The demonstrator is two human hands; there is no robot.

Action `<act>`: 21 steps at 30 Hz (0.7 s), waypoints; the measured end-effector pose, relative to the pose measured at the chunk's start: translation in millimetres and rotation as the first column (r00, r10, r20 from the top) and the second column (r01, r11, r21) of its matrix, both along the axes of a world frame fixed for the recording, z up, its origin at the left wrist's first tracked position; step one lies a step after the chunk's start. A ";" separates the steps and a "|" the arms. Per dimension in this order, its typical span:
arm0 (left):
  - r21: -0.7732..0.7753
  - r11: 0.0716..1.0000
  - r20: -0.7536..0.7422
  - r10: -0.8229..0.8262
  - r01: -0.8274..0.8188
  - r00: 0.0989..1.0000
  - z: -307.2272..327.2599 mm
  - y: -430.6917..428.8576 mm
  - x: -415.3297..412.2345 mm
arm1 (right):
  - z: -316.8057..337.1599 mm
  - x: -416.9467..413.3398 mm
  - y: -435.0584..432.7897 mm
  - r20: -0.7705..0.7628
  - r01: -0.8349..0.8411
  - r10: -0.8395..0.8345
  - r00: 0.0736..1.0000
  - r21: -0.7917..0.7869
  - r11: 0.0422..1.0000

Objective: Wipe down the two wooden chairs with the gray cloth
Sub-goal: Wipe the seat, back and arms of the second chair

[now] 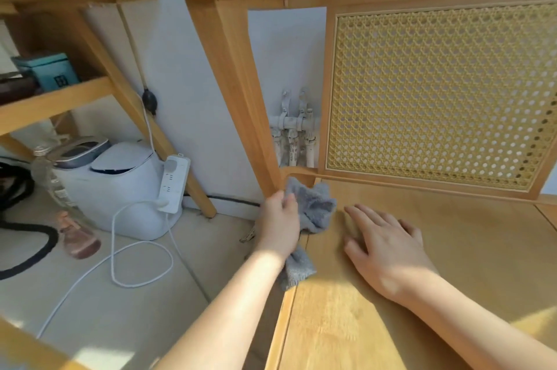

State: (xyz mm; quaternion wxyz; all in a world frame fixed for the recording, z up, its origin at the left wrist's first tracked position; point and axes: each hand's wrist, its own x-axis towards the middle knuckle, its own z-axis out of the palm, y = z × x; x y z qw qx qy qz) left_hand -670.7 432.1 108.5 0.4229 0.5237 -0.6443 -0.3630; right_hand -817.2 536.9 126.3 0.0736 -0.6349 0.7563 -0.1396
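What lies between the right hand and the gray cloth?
Only a bare strip of the chair seat, in the head view; the right hand and gray cloth do not touch.

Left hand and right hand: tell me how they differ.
The left hand curls round the gray cloth; the right hand holds nothing, fingers straight. The left hand is at the rear corner of the chair seat; the right hand lies flat further in. Both are over the same seat.
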 end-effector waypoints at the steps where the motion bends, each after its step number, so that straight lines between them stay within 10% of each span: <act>1: 0.048 0.997 -0.226 0.075 -0.066 0.971 9.1 2.1 11.4 | 1.8 0.4 0.0 0.010 0.008 -0.008 1.000 0.020 1.000; 3: 0.245 0.958 -0.563 0.267 -0.150 0.782 29.2 2.6 25.1 | 6.9 3.4 0.2 0.058 0.052 -0.052 0.997 0.014 0.999; 6: 0.478 0.878 -0.708 0.373 0.017 0.600 47.7 13.6 16.6 | 38.1 35.4 -3.5 0.632 0.076 0.003 0.775 -0.098 0.992; 9: 0.459 0.847 -0.825 0.293 0.269 0.484 61.5 28.3 12.1 | 49.7 74.5 -37.5 0.748 -0.106 0.195 0.634 -0.166 0.980; 12: 0.384 0.899 -0.751 0.172 0.211 0.637 76.4 23.7 35.0 | 53.9 84.7 -57.5 0.784 0.048 0.161 0.599 -0.236 0.971; 14: 0.248 0.968 -0.509 0.155 -0.028 0.846 87.1 14.1 48.0 | 59.3 72.6 -69.2 0.912 0.279 0.180 0.370 -0.293 0.914; 17: -0.015 0.991 -0.582 -0.116 0.132 0.805 115.5 1.7 54.2 | 80.9 84.0 -88.2 0.941 0.319 0.338 0.003 -0.321 0.892; 21: -0.183 0.956 -0.588 -0.292 0.227 0.755 142.8 -23.9 41.7 | 76.2 127.7 -96.8 0.872 0.145 0.299 0.387 -0.378 0.914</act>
